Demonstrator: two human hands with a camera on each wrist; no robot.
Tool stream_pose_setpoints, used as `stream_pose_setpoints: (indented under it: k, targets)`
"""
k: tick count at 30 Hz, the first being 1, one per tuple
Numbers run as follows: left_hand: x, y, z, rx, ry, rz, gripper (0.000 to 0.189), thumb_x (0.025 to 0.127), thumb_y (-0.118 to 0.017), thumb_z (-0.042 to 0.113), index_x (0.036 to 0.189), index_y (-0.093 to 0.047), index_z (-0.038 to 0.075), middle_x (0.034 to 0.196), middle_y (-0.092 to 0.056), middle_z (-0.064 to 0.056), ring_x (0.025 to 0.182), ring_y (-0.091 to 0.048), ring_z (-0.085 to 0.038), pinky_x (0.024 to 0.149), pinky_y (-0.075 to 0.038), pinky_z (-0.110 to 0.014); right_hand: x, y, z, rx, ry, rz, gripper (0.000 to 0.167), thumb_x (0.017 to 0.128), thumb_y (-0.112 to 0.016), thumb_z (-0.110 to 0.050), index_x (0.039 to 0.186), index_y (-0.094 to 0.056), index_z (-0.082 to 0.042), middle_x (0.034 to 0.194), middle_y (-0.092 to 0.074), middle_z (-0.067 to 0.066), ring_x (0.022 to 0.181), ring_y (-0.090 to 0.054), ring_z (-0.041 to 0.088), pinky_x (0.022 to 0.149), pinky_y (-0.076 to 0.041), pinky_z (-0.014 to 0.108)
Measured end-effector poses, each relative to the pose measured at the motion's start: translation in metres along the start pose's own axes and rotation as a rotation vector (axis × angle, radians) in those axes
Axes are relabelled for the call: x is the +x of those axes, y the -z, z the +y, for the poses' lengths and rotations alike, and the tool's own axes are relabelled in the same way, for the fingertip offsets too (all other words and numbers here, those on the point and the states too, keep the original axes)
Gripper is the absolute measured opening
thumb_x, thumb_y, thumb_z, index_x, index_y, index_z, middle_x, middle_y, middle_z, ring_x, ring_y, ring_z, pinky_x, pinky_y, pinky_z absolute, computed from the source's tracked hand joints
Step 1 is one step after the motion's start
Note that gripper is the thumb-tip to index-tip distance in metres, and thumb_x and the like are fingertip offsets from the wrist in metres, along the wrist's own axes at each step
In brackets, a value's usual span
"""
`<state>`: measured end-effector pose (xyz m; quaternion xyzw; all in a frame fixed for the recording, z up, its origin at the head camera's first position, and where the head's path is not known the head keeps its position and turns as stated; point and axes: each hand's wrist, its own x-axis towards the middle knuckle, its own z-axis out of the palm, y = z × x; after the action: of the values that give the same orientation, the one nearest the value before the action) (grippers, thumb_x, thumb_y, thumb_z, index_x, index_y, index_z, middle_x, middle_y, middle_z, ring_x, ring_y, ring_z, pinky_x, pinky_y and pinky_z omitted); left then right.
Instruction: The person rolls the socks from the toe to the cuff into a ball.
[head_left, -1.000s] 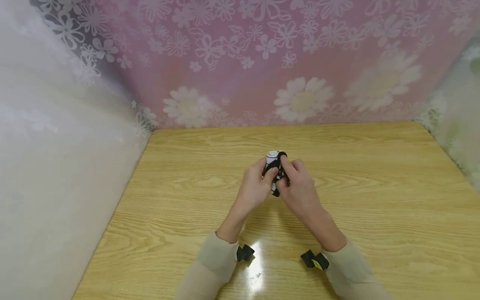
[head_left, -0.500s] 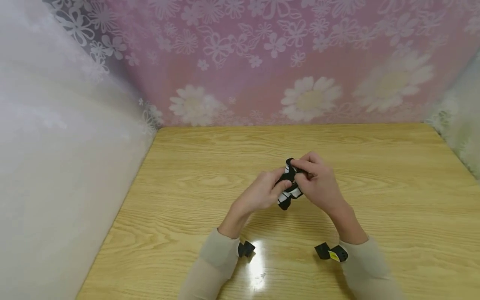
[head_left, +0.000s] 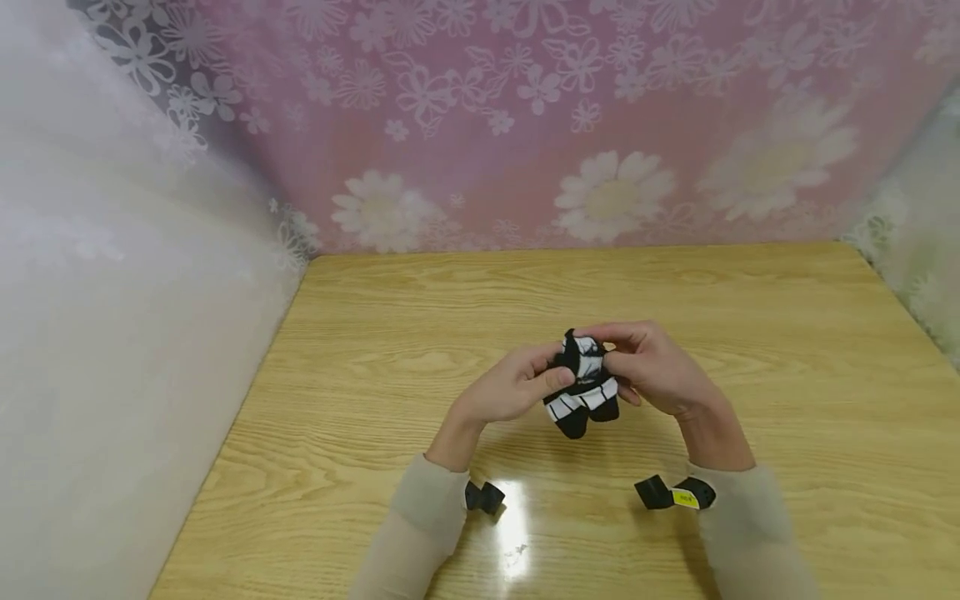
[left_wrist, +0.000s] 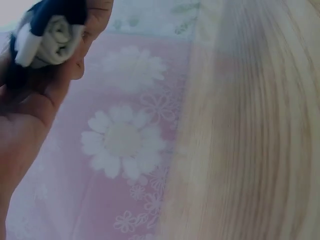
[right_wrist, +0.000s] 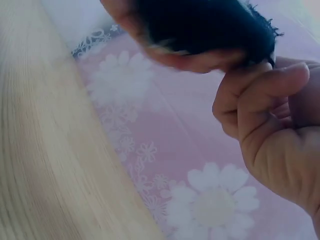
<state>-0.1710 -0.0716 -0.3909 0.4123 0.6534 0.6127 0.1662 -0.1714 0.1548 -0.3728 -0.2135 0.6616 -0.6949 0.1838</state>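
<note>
A pair of black-and-white socks point(head_left: 564, 408), partly rolled together, is held above the table between both hands. My left hand point(head_left: 506, 390) grips its left side, thumb on top. At its right edge, my right hand point(head_left: 663, 367) pinches the fabric between thumb and fingers. Two black ends hang down towards me. The left wrist view shows a white spiral in the rolled socks point(left_wrist: 54, 42), beside the fingers. Seen from the right wrist, the dark fabric of the socks point(right_wrist: 200, 25) is blurred, with loose threads at one edge.
The wood-grain table point(head_left: 375, 433) lies under both hands. Behind it stands a pink flowered backdrop point(head_left: 480, 175), with a pale panel point(head_left: 135, 333) on the left. Small black devices point(head_left: 486, 497) sit at both sleeve cuffs. A bright reflection marks the tabletop near me.
Both hands have shifted right and nearer to me with the socks, and the right wrist has swung outward. The compact roll has loosened and spread, and two black ends now show below.
</note>
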Motion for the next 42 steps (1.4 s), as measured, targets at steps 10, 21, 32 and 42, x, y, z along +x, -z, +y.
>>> stream_pose_setpoints:
  k: [10, 21, 32, 42]
  targets:
    - [0.007, -0.011, -0.008, -0.516, -0.06, 0.231, 0.066, 0.099, -0.052, 0.039, 0.124, -0.04, -0.021, 0.103, -0.065, 0.0, 0.092, -0.065, -0.009, 0.079, -0.055, -0.022, 0.003, -0.006, 0.004, 0.035, 0.003, -0.047, 0.075, 0.082, -0.04, 0.02, 0.154, -0.022, 0.006, 0.136, -0.052, 0.02, 0.044, -0.045, 0.008, 0.035, -0.034, 0.023]
    - [0.013, -0.019, 0.004, -0.565, 0.068, 0.437, 0.034, 0.109, -0.031, 0.01, 0.128, -0.043, -0.016, 0.1, -0.065, 0.002, 0.092, -0.064, -0.005, 0.087, -0.051, -0.02, 0.011, -0.017, 0.01, 0.183, 0.014, 0.152, 0.034, 0.087, -0.041, 0.018, 0.105, -0.044, -0.011, 0.096, -0.052, 0.008, 0.044, -0.043, 0.008, 0.035, -0.033, 0.021]
    - [0.015, -0.022, 0.008, -0.481, 0.161, 0.449, 0.033, 0.107, -0.036, 0.002, 0.137, -0.032, -0.012, 0.118, -0.051, -0.015, 0.1, -0.058, -0.012, 0.087, -0.052, -0.021, 0.012, -0.029, 0.005, -0.069, -0.019, 0.452, 0.015, 0.085, -0.051, 0.01, 0.083, -0.056, -0.004, 0.091, -0.048, 0.01, 0.05, -0.046, 0.009, 0.034, -0.036, 0.023]
    - [0.008, -0.01, 0.001, -0.497, 0.119, 0.29, 0.038, 0.104, -0.037, -0.006, 0.141, -0.034, -0.006, 0.119, -0.055, -0.009, 0.099, -0.061, -0.012, 0.082, -0.054, -0.022, 0.008, -0.023, 0.002, -0.077, -0.067, 0.313, 0.015, 0.084, -0.049, 0.011, 0.08, -0.055, -0.003, 0.079, -0.054, 0.004, 0.038, -0.037, 0.006, 0.033, -0.033, 0.021]
